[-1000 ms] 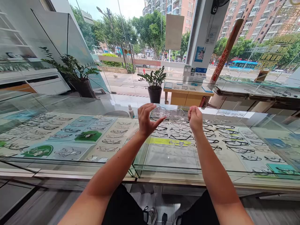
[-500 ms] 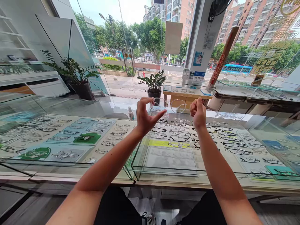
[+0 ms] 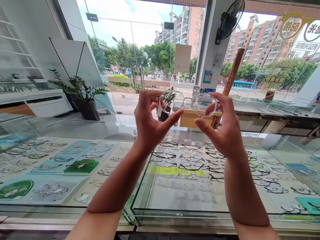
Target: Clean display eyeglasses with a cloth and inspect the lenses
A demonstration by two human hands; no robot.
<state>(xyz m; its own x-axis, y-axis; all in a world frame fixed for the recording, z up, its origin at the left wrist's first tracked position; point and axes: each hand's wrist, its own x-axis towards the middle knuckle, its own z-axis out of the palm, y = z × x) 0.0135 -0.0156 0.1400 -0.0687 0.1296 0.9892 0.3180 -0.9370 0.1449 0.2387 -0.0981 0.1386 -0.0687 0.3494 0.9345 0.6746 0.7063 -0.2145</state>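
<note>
A pair of clear-rimmed eyeglasses point(image 3: 188, 99) is held up in front of me, above the glass display case, both round lenses facing me. My left hand point(image 3: 152, 116) grips its left side, fingers behind the rim and thumb stretched below the lens. At the other end, my right hand point(image 3: 223, 123) has its index finger on the top of the right rim and its thumb just under the lens. A small white tag point(image 3: 159, 111) hangs near the left lens. The temples are mostly hidden behind the lenses and fingers.
Below my arms, the glass display case point(image 3: 175, 213) holds rows of eyeglasses point(image 3: 192, 165). Green trays point(image 3: 81, 166) lie in the left section. Potted plants point(image 3: 86, 108) stand beyond, before the window. A wall fan point(image 3: 228, 20) hangs on the pillar.
My right hand has moved in from beside the eyeglasses and now grips their right side. The eyeglasses are closer and larger in view. My head view has tilted upward.
</note>
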